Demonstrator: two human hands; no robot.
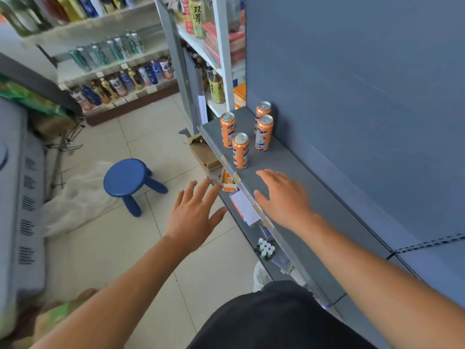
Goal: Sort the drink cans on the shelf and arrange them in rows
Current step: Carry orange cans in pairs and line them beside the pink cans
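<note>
On the grey metal shelf (297, 165) | four tall orange aluminium drink cans (264, 133) upright, loosely paired, at its far end | left hand (195, 212), right hand (284, 195): each grip apart, empty, short of cans | risk: hasty reach topples nearest can (240, 151); tall, narrow

four orange cans (240, 151) upright on grey shelf (302, 177).

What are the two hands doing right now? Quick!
Left hand: open, fingers spread, holding nothing.
Right hand: open, holding nothing, above the flat grey shelf, just short of the nearest tall orange drink can.
</note>
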